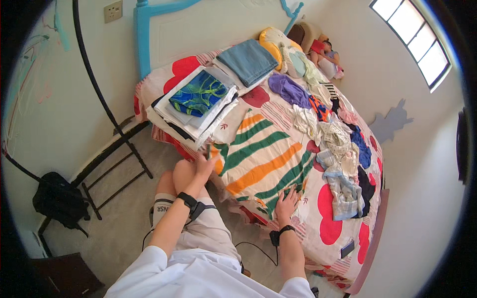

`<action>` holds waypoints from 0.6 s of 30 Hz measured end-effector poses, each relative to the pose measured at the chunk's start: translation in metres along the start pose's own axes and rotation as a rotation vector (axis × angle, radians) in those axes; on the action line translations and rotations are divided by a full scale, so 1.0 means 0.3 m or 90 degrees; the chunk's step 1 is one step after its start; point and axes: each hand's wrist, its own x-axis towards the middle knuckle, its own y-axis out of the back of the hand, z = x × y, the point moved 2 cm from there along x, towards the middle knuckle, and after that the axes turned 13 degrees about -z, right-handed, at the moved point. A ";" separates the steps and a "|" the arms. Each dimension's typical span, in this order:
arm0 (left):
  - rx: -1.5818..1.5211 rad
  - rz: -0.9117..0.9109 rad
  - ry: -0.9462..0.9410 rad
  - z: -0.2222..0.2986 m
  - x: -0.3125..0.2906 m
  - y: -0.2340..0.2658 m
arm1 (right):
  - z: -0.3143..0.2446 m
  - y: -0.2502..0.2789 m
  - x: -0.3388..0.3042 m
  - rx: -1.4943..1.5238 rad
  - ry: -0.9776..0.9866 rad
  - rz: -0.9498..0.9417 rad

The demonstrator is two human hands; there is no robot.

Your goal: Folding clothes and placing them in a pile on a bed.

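Both hands press flat, fingers spread, on the green-and-orange striped cloth garment (258, 159): left hand (203, 166) at its near-left corner, right hand (286, 203) at its near edge.

The room has pale, plain walls (59, 114); the left one bears faint coloured scribbles, and a wall socket (113, 11) sits high up at the far left. A bed (343, 233) with a light headboard (198, 30) framed in turquoise stands against the far wall, covered by a sheet with big red dots. At the upper right an arched barred window (412, 42) lets in bright daylight. The floor (124, 218) is grey. On the left a dark folding rack (112, 174) leans by the wall, with a black bag (59, 198) beside it.
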 end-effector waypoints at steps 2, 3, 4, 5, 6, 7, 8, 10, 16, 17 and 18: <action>0.005 0.078 0.134 0.090 -0.047 -0.141 | 0.123 0.002 -0.016 -0.012 -0.049 0.005; 0.009 0.085 0.131 0.076 -0.046 -0.114 | 0.105 -0.003 -0.012 -0.008 -0.042 0.003; -0.047 0.082 0.143 0.039 -0.044 -0.073 | 0.082 -0.007 -0.009 -0.011 -0.029 0.008; -0.104 0.079 0.153 0.001 -0.043 -0.034 | 0.059 -0.011 -0.006 -0.013 -0.015 0.014; -0.101 0.076 0.156 0.002 -0.049 -0.027 | 0.065 -0.018 -0.009 -0.012 -0.019 0.012; -0.131 0.023 0.228 -0.004 -0.058 -0.024 | 0.074 -0.018 -0.008 -0.020 -0.014 0.026; -0.160 -0.031 0.301 -0.011 -0.067 -0.026 | 0.081 -0.019 -0.008 -0.027 -0.010 0.041; -0.159 -0.035 0.298 -0.016 -0.086 -0.040 | 0.080 -0.022 -0.009 -0.032 -0.007 0.047; -0.236 -0.064 0.225 -0.026 -0.081 -0.029 | 0.077 -0.033 0.001 -0.038 -0.023 0.051; -0.290 -0.085 0.182 -0.024 -0.078 -0.027 | 0.081 -0.030 0.002 -0.039 -0.025 0.049; -0.290 -0.087 0.185 -0.021 -0.076 -0.034 | 0.090 -0.029 0.004 -0.041 -0.026 0.052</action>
